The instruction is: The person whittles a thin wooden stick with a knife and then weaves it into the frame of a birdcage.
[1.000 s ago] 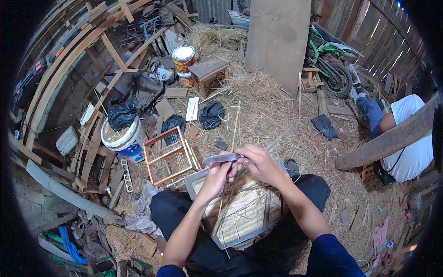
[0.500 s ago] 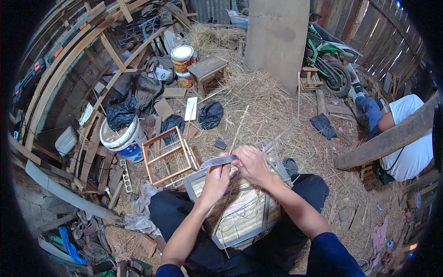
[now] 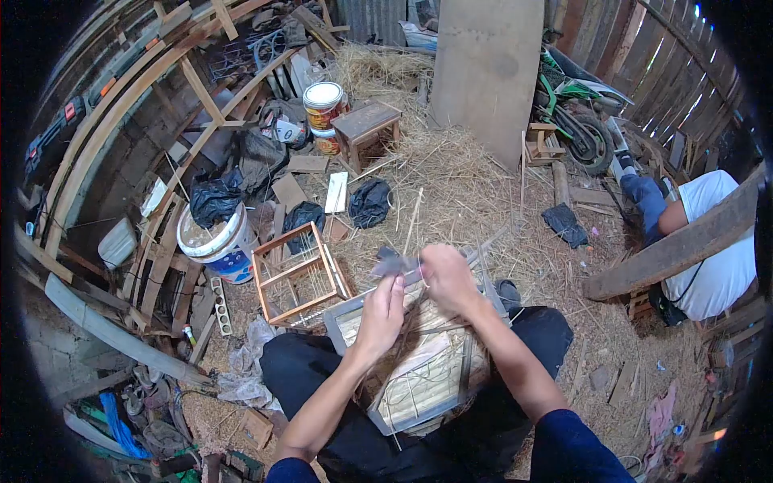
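Observation:
A grey blade (image 3: 393,266), blurred by motion, lies between my two hands above my lap. My right hand (image 3: 448,276) is closed at its right end, where the handle is hidden in the fist. My left hand (image 3: 382,312) is closed around a thin strip whose pale length (image 3: 414,217) seems to stick out beyond the fingers, with the thumb up by the blade. Under both hands, a grey-edged wooden tray (image 3: 475,378) rests across my legs, with thin strips and shavings on it.
A small wooden frame (image 3: 294,273) stands left of the tray, near a white bucket (image 3: 221,251) with a black bag. Paint cans (image 3: 323,117) and a stool (image 3: 366,122) are farther back. At right, a person in a white shirt (image 3: 719,270) sits behind a thick beam (image 3: 684,240).
My right hand has moved slightly up and right, and the blade has shifted right and turned. My left hand stays almost in place. The whole view has shifted slightly.

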The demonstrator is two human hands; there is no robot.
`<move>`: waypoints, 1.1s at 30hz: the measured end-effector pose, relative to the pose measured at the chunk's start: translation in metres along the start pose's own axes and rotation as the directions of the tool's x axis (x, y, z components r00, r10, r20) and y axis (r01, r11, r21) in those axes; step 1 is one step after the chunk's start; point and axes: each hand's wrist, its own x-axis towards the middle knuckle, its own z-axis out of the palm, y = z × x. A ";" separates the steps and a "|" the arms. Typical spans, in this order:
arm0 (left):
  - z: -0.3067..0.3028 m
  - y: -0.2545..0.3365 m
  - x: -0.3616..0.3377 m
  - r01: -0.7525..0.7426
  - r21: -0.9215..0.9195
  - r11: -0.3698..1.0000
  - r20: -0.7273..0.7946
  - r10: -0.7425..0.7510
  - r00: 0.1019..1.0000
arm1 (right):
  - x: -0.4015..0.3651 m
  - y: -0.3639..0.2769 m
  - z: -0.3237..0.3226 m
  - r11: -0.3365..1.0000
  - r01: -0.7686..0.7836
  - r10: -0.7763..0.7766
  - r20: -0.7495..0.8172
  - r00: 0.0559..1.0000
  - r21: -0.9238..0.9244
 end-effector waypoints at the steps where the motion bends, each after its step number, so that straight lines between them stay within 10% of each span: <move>1: -0.002 0.005 -0.002 0.090 -0.011 0.996 0.043 -0.089 0.995 | 0.004 0.009 -0.003 0.994 -0.102 0.104 -0.054 0.993 0.032; 4: 0.019 -0.003 -0.028 0.022 0.079 0.997 0.310 -0.045 0.950 | 0.023 0.041 -0.040 0.949 -0.302 0.282 -0.184 0.942 -0.090; 5: 0.028 -0.004 -0.029 -0.122 -0.075 0.990 0.146 0.132 0.980 | 0.027 0.039 -0.048 0.951 -0.282 0.258 -0.178 0.950 -0.124; 13: -0.007 -0.005 0.004 0.045 -0.244 0.969 -0.048 -0.058 0.997 | 0.008 0.031 -0.041 0.953 -0.230 0.217 -0.087 0.972 -0.195; 20: -0.006 -0.011 0.013 0.106 -0.412 0.905 -0.036 -0.132 0.991 | 0.000 0.025 -0.047 0.926 -0.362 0.341 -0.171 0.924 -0.109; 33: 0.009 -0.016 0.019 0.148 -0.511 0.847 0.035 -0.151 0.988 | -0.022 0.007 -0.067 0.970 -0.130 0.105 -0.126 0.986 -0.204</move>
